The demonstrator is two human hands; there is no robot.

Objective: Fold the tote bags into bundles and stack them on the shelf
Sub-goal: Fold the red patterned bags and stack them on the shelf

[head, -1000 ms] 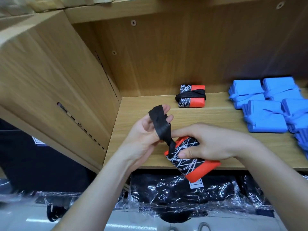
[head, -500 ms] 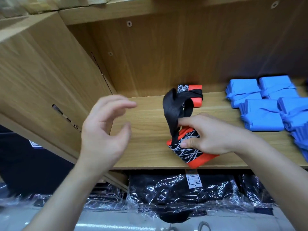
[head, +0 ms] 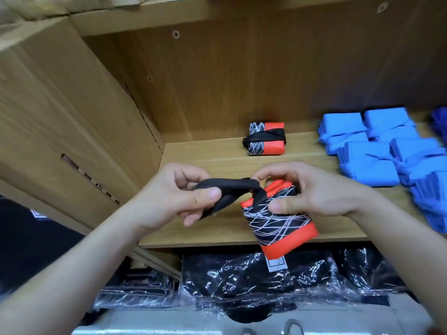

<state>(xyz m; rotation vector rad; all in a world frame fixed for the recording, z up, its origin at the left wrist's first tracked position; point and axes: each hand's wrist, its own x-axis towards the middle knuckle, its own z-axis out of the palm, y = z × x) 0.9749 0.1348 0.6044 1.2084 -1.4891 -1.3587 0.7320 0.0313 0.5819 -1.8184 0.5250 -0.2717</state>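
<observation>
A wooden shelf (head: 217,163) runs across the view, closed on the left by a slanting wooden side panel (head: 72,117) and behind by a wooden back wall (head: 242,81). Beneath the shelf lie black packs in shiny clear plastic wrap (head: 242,274). On the right part of the shelf sits a cluster of blue folded bundles (head: 370,163), packed close against one another and each bound with a blue strap. Both of the person's bare forearms reach in from the bottom corners. The left hand (head: 169,197) is curled, pinching a black strap (head: 229,183) between its thumb and fingers. The right hand (head: 314,192) is clamped on the folded tote bag (head: 278,226), with the thumb pressed on the near face and the fingers wrapped over the far side. This bag is red with a black panel crossed by thin white lines. It is held tilted over the front edge of the shelf, and its lower red end hangs past that edge. The strap stretches from the bag's upper end leftward into the left hand. At the back of the shelf, well apart from the hands, rests a finished red and black bundle (head: 266,139) with a black strap tied round its middle. A small screw head (head: 175,34) shows high on the back wall.
</observation>
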